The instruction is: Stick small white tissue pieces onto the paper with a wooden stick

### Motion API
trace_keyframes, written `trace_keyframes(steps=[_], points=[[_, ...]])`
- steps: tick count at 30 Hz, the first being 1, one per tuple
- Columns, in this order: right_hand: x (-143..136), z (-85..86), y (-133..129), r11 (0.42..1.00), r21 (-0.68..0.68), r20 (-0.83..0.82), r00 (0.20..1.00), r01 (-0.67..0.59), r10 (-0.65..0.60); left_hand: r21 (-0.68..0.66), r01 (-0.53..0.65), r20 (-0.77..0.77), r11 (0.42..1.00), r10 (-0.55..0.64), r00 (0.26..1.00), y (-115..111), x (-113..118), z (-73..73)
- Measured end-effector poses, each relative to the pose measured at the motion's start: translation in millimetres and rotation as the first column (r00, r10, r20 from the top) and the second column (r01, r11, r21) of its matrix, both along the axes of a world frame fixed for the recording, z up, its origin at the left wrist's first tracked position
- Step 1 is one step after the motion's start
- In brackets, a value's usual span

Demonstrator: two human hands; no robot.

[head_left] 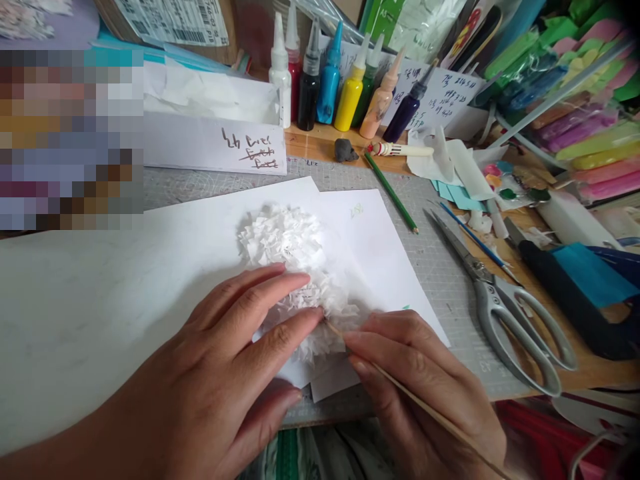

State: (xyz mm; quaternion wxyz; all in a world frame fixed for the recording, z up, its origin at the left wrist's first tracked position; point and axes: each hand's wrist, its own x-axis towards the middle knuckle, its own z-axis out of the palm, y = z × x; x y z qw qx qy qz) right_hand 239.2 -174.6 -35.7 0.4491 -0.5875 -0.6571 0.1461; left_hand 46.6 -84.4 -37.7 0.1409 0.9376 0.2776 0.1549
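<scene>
White ruffled paper tufts (285,237) form a fluffy shape on white paper sheets (200,230). My left hand (235,340) lies over the tufts from the left, fingers stretched out, with the fingertips resting on the lower part. Pinched in my right hand (425,380) is a thin wooden stick (420,401), held slantwise like a pen. Its tip reaches into the tufts beside my left index fingertip. The exact contact at the tip is hidden among the paper folds.
Silver scissors (487,280) and a green pencil (393,193) lie to the right on the grey cutting mat (435,260). Behind stand several paint bottles (329,87) and a white paper box (215,140). Coloured clay packs (590,127) crowd the far right.
</scene>
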Motion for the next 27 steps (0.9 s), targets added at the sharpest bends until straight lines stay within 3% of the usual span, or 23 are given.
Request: trace_keyframes(steps=[7,16,23,27], points=[[-1,-5.7,2,0.996,-0.090,-0.044,0.999,0.022,-0.026,0.032,0.059,0.034,0.998,-0.060,0.998,4,-3,-4.6],[0,-1.7,0,1.000,-0.002,-0.129,0.991,0.021,-0.021,-0.062,0.068,0.027,0.996,-0.067,0.997,3,-3,4.7],[-3,-8.2,4,0.993,0.099,-0.147,0.988,0.061,-0.046,-0.116,0.070,0.066,0.991,-0.062,0.996,6,-3,2.7],[-3,-18.4,3,0.982,0.175,-0.163,0.986,0.075,-0.046,-0.082,0.041,0.109,0.996,-0.032,0.994,-4,-11,4.1]])
